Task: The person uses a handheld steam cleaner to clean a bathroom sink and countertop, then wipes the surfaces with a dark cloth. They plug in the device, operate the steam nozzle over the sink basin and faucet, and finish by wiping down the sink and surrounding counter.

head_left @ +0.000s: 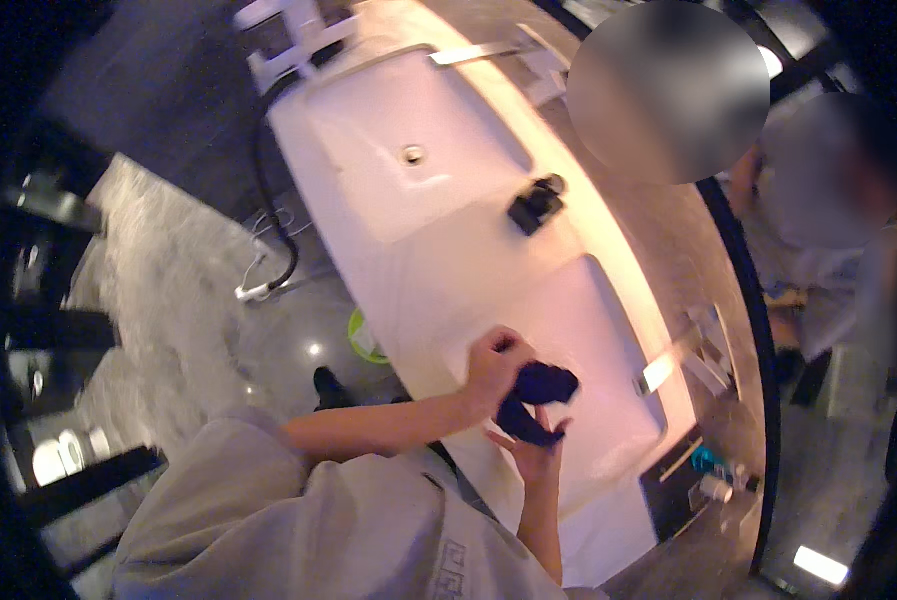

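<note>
Over the nearer basin, a dark navy piece of soft cloth point(548, 384) hangs folded between my two hands. Its shape curves round on itself, and its exact kind is not clear. My left hand point(492, 374) is closed on its left side, fingers curled. From below, my right hand point(535, 455) holds the lower part, with some fingers spread around it. The white nearer basin point(608, 330) lies beneath both hands.
A farther white basin point(408, 110) has a round drain. Flat metal faucets point(658, 375) stand along the mirror side. A black object point(536, 205) sits on the counter between the basins. A green bin point(366, 335) stands on the floor, left of the counter. Bottles point(716, 488) stand at right.
</note>
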### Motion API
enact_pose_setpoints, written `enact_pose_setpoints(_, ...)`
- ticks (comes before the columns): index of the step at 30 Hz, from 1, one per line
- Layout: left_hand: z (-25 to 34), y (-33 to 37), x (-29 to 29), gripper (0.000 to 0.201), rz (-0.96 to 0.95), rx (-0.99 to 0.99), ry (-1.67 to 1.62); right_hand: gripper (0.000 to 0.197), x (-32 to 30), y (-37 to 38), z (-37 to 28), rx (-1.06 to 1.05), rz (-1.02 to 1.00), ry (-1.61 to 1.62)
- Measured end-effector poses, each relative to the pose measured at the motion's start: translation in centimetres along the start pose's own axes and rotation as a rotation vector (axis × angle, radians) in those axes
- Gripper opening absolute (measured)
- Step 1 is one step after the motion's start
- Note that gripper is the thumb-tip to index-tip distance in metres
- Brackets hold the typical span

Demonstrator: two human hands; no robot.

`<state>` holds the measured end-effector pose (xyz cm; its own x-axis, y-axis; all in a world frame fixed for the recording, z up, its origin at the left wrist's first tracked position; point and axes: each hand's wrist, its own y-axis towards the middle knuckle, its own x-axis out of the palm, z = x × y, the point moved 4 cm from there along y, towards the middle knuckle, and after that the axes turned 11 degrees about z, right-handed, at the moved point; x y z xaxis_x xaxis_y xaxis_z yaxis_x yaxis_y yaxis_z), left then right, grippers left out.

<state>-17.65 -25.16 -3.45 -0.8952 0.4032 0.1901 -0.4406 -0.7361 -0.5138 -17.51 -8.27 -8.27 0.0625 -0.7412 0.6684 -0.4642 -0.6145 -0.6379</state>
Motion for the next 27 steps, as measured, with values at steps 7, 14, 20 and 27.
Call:
enact_pose_setpoints(7, 1.5, -2.4, -0.4, 0.028, -0.264, 0.514, 0.026, 0.049, 6.9, 2.1, -3.5, -0.307, 0.079, 0.070)
enact_pose_setpoints(14, 2.4, 1.1, -4.7, 0.055, -0.161, -0.403, -0.149, 0.038, 13.9, 2.6, -2.1, -0.467, 0.351, -0.150)
enact_pose_setpoints(20, 14.9, 9.2, -15.3, 0.044, -0.420, -0.039, -0.582, 0.042, 27.6, 6.6, 0.7, -0.899, 0.131, -0.568)
enact_pose_setpoints(27, 35.7, 19.0, -36.4, 0.030, -0.165, -0.122, -0.853, 0.035, 47.2, 19.6, 11.2, -0.564, -0.145, -0.745)
